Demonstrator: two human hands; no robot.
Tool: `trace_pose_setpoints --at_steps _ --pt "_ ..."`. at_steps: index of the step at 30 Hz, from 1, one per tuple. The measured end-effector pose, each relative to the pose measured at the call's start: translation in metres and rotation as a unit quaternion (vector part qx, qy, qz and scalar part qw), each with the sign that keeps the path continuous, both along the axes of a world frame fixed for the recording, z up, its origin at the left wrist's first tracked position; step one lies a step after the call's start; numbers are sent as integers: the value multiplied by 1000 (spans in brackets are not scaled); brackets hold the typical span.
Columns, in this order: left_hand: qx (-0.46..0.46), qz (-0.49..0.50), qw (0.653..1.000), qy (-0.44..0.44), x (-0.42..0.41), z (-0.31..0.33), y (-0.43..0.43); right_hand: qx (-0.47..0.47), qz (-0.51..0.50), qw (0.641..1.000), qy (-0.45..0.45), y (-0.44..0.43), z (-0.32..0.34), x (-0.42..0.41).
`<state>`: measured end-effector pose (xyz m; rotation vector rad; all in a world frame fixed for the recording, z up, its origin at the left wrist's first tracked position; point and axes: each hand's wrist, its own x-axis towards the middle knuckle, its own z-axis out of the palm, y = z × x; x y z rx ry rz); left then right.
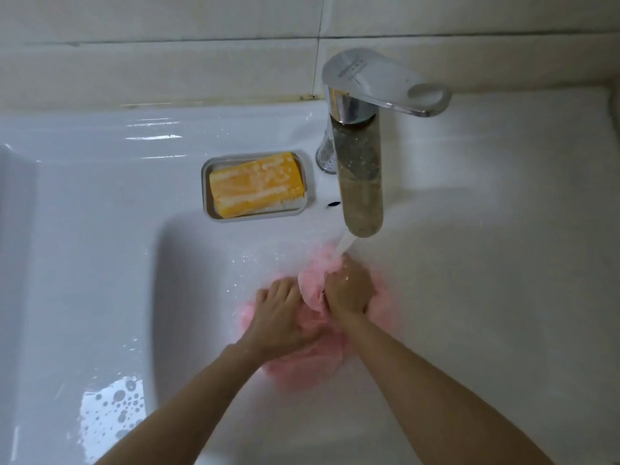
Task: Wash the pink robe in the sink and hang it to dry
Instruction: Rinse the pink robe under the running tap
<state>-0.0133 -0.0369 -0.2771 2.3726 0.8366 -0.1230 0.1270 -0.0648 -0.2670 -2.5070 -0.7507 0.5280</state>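
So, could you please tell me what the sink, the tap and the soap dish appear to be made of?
The sink looks like glazed white ceramic: glossy, with sharp highlights. The tap seems chrome-plated metal, given its mirror-like reflections. The soap dish is matte grey, probably plastic, though silicone is possible.

From here I see the left hand [280, 313] and right hand [349, 290] bare and glistening wet. The left forearm [188, 397] and right forearm [436, 380] are bare along their whole visible length.

One head-worn camera looks steeply down from above the sink [100, 263], facing the tiled wall [167, 62]. It sits close, with the faucet [362, 182] near the middle and both forearms [188, 404] running up from the bottom edge.
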Motion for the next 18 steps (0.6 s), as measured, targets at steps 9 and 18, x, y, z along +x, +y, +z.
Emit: trace_pose_setpoints --at_steps 9,18 --pt "71 77 995 -3 10 -23 -11 40 182 977 -108 -54 6 -45" --pt "33 115 991 -55 25 -15 -16 -108 143 983 -35 -6 -9 -9"
